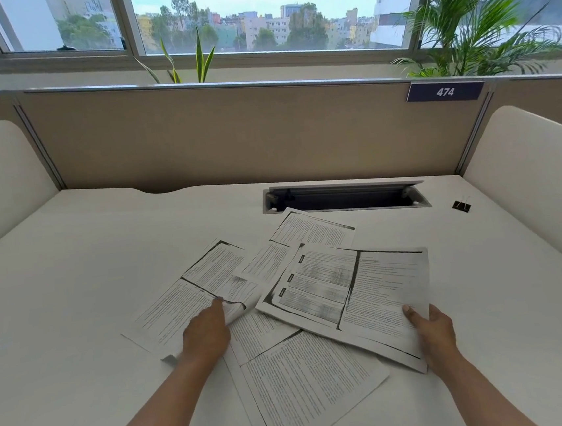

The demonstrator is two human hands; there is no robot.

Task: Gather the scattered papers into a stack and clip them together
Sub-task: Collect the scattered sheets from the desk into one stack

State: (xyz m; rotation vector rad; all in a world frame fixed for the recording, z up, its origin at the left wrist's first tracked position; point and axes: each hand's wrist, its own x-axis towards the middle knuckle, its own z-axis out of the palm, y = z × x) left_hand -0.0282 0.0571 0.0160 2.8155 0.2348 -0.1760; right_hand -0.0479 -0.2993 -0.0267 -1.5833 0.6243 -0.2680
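Right grip (pixel 429 327) pinches the right sheet (pixel 352 295) by its edge, thumb on top, to lift it; left (pixel 205 333) presses, seemingly curling, a page (pixel 192 300). Papers overlap mid-desk (pixel 73 284); the clip (pixel 461 206) waits far right.

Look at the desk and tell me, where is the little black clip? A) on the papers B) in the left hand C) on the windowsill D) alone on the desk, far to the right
D: the small black metal binder clip lies alone on the white desk, right of the cable slot, away from the printed papers and both hands.
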